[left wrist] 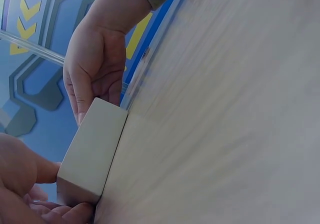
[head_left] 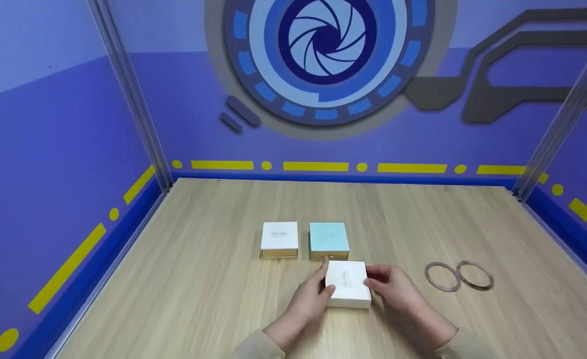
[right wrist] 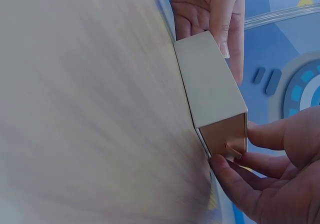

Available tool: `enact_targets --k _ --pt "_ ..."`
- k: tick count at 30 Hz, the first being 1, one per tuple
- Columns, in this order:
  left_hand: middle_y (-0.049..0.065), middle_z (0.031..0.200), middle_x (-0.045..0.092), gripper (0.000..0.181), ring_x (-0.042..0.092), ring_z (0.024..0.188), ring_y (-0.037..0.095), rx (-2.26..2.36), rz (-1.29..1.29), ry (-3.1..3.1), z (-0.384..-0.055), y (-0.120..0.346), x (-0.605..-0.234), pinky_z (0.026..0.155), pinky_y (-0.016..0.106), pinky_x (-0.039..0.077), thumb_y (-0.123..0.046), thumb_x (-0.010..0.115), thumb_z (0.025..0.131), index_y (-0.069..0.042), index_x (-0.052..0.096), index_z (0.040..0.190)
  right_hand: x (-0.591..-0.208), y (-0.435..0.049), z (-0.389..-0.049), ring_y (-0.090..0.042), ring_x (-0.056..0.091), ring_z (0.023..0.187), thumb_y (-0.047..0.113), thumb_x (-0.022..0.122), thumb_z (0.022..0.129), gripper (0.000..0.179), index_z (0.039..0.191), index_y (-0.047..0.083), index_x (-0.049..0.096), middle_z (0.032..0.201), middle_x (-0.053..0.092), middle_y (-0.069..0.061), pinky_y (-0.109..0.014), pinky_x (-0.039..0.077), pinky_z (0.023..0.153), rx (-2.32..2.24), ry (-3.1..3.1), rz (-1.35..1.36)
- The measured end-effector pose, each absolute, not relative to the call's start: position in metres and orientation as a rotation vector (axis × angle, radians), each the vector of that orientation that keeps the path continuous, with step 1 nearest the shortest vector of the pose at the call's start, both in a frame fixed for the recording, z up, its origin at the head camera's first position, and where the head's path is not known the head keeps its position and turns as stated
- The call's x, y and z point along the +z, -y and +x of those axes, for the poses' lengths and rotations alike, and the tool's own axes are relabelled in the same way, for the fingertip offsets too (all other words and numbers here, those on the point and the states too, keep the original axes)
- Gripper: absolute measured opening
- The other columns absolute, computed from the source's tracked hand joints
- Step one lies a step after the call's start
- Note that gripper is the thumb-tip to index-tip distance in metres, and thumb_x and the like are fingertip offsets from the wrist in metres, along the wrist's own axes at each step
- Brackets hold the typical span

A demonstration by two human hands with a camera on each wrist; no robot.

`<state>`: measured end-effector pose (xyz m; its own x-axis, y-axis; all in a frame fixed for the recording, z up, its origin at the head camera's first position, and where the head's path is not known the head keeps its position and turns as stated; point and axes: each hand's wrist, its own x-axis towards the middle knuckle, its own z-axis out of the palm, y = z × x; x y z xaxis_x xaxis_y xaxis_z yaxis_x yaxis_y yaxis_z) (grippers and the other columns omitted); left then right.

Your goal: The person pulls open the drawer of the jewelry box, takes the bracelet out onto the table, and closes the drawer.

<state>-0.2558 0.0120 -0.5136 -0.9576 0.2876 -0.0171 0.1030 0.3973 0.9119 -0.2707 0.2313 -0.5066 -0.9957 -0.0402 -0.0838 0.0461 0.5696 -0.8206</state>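
Note:
A small white box (head_left: 347, 281) with fine print on its lid rests on the wooden table between both hands. My left hand (head_left: 306, 299) grips its left end, thumb over the top edge and fingers along the side. At the opposite end is my right hand (head_left: 398, 289). The right wrist view shows that end as a tan drawer face (right wrist: 225, 136) with a small ribbon tab (right wrist: 233, 151). There my right hand (right wrist: 280, 164) has its thumb on the upper edge and its fingertips around the tab and lower edge. Whether they pinch the tab, I cannot tell.
Just beyond the hands lie a light blue box (head_left: 329, 237) and, left of it, another white box (head_left: 279, 236), tan drawer faces toward me. Two thin brownish rings (head_left: 442, 276) lie side by side at the right. Blue panel walls (head_left: 184, 114) enclose the table's back and sides.

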Motion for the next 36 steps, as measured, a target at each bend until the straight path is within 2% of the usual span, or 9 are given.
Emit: enact_targets --k 2,8,14,18,22,29,36 --pt "0.016 0.168 0.028 0.062 0.027 0.157 0.036 1.603 0.354 -2.46 -0.256 -0.012 -0.513 0.127 0.053 0.026 -0.011 0.056 0.105 -0.007 0.03 0.162 -0.506 -0.232 -0.27 -0.024 0.068 0.112 0.01 0.073 0.096 0.036 0.129 -0.003 0.068 0.124 0.073 -0.016 -0.042 0.061 0.095 -1.427 -2.692 -0.011" --pt "0.021 0.166 0.031 0.055 0.028 0.156 0.036 1.573 0.319 -2.442 -0.257 -0.011 -0.512 0.127 0.054 0.027 -0.012 0.056 0.105 -0.006 0.04 0.157 -0.506 -0.234 -0.27 -0.023 0.068 0.11 0.011 0.074 0.095 0.038 0.129 -0.004 0.067 0.124 0.073 -0.016 -0.042 0.061 0.095 -1.45 -2.665 -0.053" --pt "0.022 0.166 0.029 0.055 0.028 0.156 0.037 1.552 0.301 -2.449 -0.257 -0.012 -0.511 0.127 0.055 0.026 -0.014 0.057 0.105 -0.007 0.041 0.157 -0.508 -0.239 -0.272 -0.022 0.068 0.105 0.016 0.074 0.096 0.042 0.13 -0.007 0.065 0.124 0.071 -0.02 -0.036 0.063 0.087 -1.478 -2.619 -0.134" --pt "0.022 0.166 0.03 0.054 0.028 0.155 0.038 1.555 0.306 -2.45 -0.257 -0.012 -0.511 0.126 0.055 0.027 -0.013 0.057 0.105 -0.006 0.041 0.156 -0.51 -0.244 -0.275 -0.019 0.07 0.1 0.021 0.065 0.102 0.041 0.13 -0.01 0.063 0.118 0.073 -0.019 -0.033 0.063 0.083 -1.543 -2.525 -0.087" --pt "0.024 0.166 0.029 0.054 0.028 0.155 0.039 1.559 0.316 -2.452 -0.257 -0.012 -0.512 0.126 0.055 0.028 -0.012 0.057 0.105 -0.005 0.041 0.156 -0.511 -0.248 -0.278 -0.015 0.071 0.094 0.023 0.057 0.107 0.04 0.124 -0.013 0.064 0.106 0.076 -0.013 -0.032 0.063 0.081 -1.597 -2.437 -0.018" --pt "0.024 0.166 0.029 0.055 0.029 0.155 0.04 1.546 0.311 -2.454 -0.257 -0.012 -0.512 0.126 0.055 0.028 -0.013 0.057 0.105 -0.006 0.039 0.157 -0.512 -0.253 -0.277 -0.01 0.069 0.083 0.011 0.063 0.102 0.031 0.119 -0.014 0.067 0.097 0.077 -0.008 -0.024 0.06 0.069 -1.58 -2.411 -0.056" --pt "0.024 0.166 0.028 0.054 0.027 0.155 0.04 1.574 0.312 -2.433 -0.256 -0.012 -0.512 0.126 0.056 0.027 -0.012 0.055 0.106 -0.006 0.039 0.157 -0.516 -0.255 -0.278 -0.009 0.071 0.081 0.003 0.067 0.097 0.03 0.116 -0.02 0.065 0.098 0.078 -0.014 -0.021 0.06 0.066 -1.669 -2.367 -0.191"
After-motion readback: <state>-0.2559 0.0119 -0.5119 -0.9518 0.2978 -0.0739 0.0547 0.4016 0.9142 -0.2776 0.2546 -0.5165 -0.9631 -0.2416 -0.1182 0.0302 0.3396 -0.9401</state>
